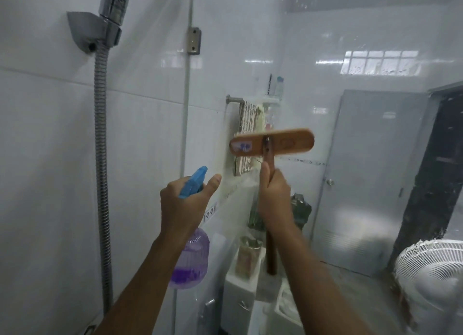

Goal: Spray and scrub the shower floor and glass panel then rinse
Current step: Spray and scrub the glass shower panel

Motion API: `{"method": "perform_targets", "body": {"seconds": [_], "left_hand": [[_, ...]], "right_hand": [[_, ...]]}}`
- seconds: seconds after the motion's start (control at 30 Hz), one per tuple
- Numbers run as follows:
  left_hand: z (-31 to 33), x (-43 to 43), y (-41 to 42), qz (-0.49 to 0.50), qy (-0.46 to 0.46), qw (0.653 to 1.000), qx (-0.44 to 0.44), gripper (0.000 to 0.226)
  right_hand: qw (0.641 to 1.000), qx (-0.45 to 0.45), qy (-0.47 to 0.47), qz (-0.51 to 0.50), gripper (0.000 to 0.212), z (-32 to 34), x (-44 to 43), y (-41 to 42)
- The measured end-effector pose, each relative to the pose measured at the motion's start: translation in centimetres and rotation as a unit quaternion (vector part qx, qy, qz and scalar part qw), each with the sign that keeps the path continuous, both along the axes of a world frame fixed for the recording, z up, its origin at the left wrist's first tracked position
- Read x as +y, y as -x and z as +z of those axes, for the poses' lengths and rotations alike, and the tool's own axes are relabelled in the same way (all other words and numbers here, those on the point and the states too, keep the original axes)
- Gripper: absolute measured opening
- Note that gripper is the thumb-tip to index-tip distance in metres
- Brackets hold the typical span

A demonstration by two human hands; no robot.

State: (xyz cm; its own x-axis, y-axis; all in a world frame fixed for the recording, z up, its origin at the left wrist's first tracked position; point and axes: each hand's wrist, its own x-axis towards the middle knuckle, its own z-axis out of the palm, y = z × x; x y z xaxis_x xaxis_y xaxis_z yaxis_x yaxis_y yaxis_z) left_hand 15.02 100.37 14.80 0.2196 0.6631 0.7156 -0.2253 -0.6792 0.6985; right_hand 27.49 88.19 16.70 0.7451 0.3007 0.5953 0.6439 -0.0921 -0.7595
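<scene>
My left hand [186,204] grips a spray bottle [191,257] with a blue trigger head and purple liquid, held upright near the tiled wall. My right hand [274,199] holds the brown handle of a wooden scrub brush [271,142]. The flat head of the brush lies crosswise against the glass panel [363,139] at about chest height. The glass is wet, with droplets near its top. The shower floor is out of view.
A chrome shower head and hose [101,139] hang on the left wall. A metal hinge [194,41] joins glass and wall. Seen through the glass are a towel on a rail [248,124], a small shelf, a grey door [370,184] and a white fan [433,277].
</scene>
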Motion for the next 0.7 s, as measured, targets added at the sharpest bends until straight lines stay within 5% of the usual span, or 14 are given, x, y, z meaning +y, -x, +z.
{"method": "perform_targets", "body": {"seconds": [0.2, 0.5, 0.7], "left_hand": [[0.4, -0.1, -0.4, -0.015, -0.001, 1.0, 0.001, 0.04], [3.4, -0.9, -1.9, -0.067, 0.021, 0.997, 0.01, 0.03], [6.2, -1.0, -1.8, -0.064, -0.004, 0.998, -0.005, 0.034]], "right_hand": [[0.993, 0.094, 0.075, -0.009, 0.057, -9.8, -0.5, 2.3], [0.997, -0.062, 0.039, -0.024, 0.049, 14.5, -0.4, -0.4], [0.995, -0.069, 0.064, -0.032, 0.051, 17.8, -1.0, -1.1]]}}
